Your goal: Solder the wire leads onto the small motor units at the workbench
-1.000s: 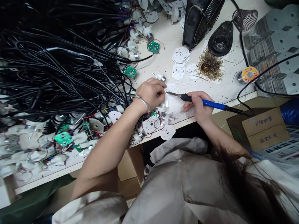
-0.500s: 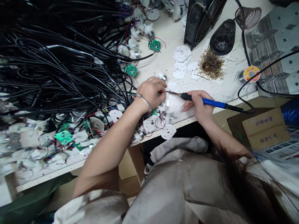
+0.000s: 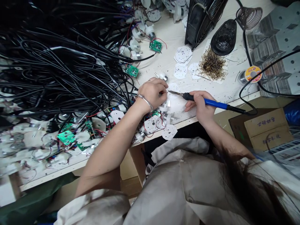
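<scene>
A blue soldering iron [image 3: 214,103] with a black grip is held in my right hand [image 3: 202,106], its tip pointing left. The tip lies close to the fingertips of my left hand [image 3: 155,91]. That hand is closed, and what its fingers pinch is mostly hidden; something dark shows between them. Under the iron's tip lies a white circuit board [image 3: 173,89]. Just beyond my left fingers is a small motor [image 3: 162,76] with a white housing. White boards [image 3: 170,132] and more motors with thin red wires sit by the table's front edge, below my left wrist.
Black cables [image 3: 70,68] pile up on the left, with green circuit boards [image 3: 131,70] beside them. A black fan [image 3: 203,22], an iron stand [image 3: 223,36], a solder spool [image 3: 253,74] and stacked metal plates [image 3: 274,47] stand to the right. The iron's cord crosses the right edge.
The iron's tip has drawn back very slightly to the right of my left fingers. Both hands otherwise keep nearly the same place; the whole view shifts a little.
</scene>
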### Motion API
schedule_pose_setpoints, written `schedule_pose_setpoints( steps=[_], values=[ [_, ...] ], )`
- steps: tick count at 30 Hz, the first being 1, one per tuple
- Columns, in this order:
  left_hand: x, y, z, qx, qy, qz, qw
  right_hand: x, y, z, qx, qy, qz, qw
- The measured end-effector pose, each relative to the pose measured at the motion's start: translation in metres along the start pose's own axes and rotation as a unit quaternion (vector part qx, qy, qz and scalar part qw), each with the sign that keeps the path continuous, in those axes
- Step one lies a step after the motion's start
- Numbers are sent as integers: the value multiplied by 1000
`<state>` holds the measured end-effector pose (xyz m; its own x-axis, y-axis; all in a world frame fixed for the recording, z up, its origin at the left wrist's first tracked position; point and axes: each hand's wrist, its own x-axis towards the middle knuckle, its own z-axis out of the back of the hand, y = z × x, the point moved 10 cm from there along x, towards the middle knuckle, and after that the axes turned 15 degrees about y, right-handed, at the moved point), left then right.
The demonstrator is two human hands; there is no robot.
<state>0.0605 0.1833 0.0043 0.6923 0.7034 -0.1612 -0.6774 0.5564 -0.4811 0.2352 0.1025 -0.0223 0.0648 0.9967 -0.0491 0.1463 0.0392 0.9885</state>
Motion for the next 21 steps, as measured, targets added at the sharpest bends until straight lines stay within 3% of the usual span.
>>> schedule_pose_setpoints(
  steps=[4,7,10,14,21],
  values=[
    [0,1,-1,-2,4,3,1000,-6,8,7,-8,-45,45,998],
    [0,1,0,3,2,3,1000,-9,16,3,-67,-44,74,994],
    [0,-1,1,9,3,-3,1000,-9,34,-18,-188,23,144,971],
    [0,-4,0,19,15,2,1000,-7,39,-49,-346,131,210,905],
    [0,-5,-2,42,41,23,998,-5,18,-60,-440,165,199,860]
  ],
)
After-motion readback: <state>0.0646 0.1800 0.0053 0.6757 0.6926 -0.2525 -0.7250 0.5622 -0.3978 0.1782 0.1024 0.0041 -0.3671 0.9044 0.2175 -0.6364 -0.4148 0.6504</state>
